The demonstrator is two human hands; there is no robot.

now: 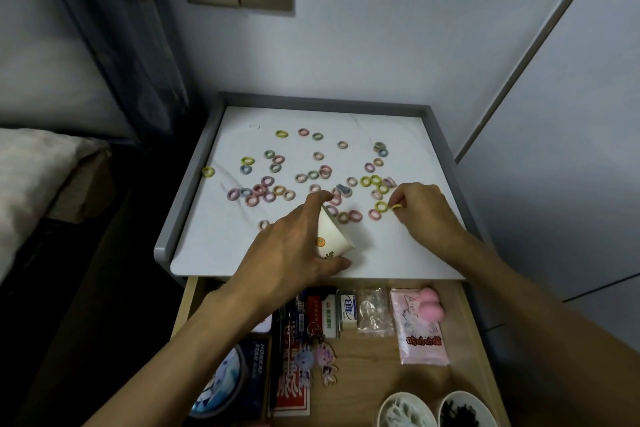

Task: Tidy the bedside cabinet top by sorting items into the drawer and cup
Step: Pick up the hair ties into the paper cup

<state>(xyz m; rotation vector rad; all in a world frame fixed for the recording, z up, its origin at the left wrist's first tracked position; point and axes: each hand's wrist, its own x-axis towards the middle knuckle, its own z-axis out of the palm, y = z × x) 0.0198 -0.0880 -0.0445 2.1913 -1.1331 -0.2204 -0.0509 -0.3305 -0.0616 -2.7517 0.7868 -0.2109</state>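
- Spill risk at the bedside: the white paper cup with an orange print (330,236) stands tipped on the white marble-patterned cabinet top (214,246). It could roll or tip out whatever goes in if the grip slackens or the other hand knocks it on the way across.
- A second hazard sits at the front edge. A tie that misses the cup could bounce into the open wooden drawer (363,367) below, among the things already stowed there.
- The left hand (294,246) wraps the cup, fingers curled over its far side and thumb beneath its near end.
- The right hand (426,208) pinches a small yellow elastic hair tie (396,207) between thumb and fingertips, just above the top and well to the right of the cup. A yellow-green ring lies just beside it.
- Dozens of pastel elastic hair ties (267,180) lie scattered across the top, several close to the left fingertips. Sorting looks barely begun.
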